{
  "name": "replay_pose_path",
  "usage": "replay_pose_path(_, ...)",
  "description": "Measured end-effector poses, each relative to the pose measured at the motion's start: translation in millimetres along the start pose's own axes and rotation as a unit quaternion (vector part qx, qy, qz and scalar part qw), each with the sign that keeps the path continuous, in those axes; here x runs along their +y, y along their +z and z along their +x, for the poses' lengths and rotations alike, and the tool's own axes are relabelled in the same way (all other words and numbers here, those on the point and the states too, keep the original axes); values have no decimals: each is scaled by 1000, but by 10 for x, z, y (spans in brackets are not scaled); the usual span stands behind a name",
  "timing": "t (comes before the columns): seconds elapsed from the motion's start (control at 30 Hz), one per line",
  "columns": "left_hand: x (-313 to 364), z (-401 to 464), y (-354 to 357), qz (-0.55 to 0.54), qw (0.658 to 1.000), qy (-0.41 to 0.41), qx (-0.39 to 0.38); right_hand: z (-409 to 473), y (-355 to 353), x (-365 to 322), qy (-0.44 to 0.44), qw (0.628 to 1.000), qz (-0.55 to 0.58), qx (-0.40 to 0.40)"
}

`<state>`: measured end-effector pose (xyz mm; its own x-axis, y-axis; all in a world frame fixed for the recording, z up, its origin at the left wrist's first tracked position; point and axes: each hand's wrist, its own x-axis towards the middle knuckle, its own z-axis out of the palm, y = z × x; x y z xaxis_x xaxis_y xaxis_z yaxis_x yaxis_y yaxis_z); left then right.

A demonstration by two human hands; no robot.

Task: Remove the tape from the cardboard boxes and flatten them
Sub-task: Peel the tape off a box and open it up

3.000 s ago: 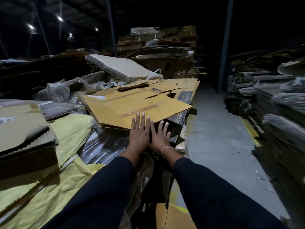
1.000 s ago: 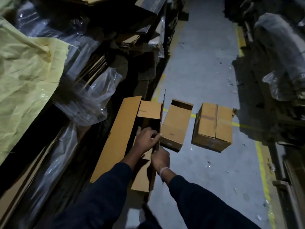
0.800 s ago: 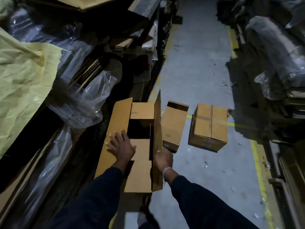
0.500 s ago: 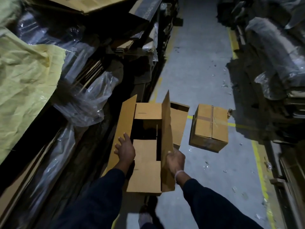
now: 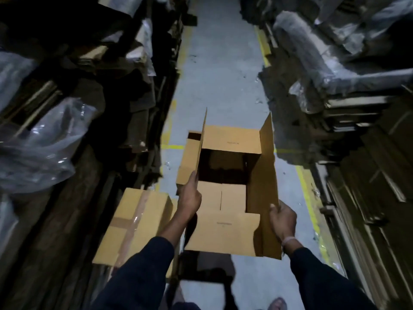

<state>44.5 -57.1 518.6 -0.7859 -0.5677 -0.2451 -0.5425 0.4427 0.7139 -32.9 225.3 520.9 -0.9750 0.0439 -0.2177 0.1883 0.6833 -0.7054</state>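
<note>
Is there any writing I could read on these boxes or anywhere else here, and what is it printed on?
No text here can be read.
Far flap of the open box: one small dark printed line, too small and blurred to read.
Near flap of the same box: another small printed line, also unreadable.
Taped box on the floor: no print visible, only tape.
Yellow floor lines: plain markings, no lettering.

— What colours do I see?
— I see a light brown open box [image 5: 225, 229], dark inside. My sleeves [image 5: 138, 274] are dark blue.
— And beside it?
— A brown box [image 5: 136, 222] with a shiny darker tape stripe [image 5: 125, 222]. The floor [image 5: 219, 70] is grey with yellow lines [image 5: 309, 206].
</note>
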Motion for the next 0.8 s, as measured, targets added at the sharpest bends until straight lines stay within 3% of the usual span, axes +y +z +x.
replay_pose_path(0.2, -635, -30, 988, -67, 997, 28, -35, 272, 66, 999, 40, 999, -32, -2)
replay_pose_path(0.43, -1382, -11, 2263, -65, 996, -21, -60, 574, 701, 2369, 49, 996, -76, -16)
replay_pose_path(0.8, -2486, 271, 3483, -59, 994, -50, -81, 1131, 1720, 3860, -3, 997, -44, -60)
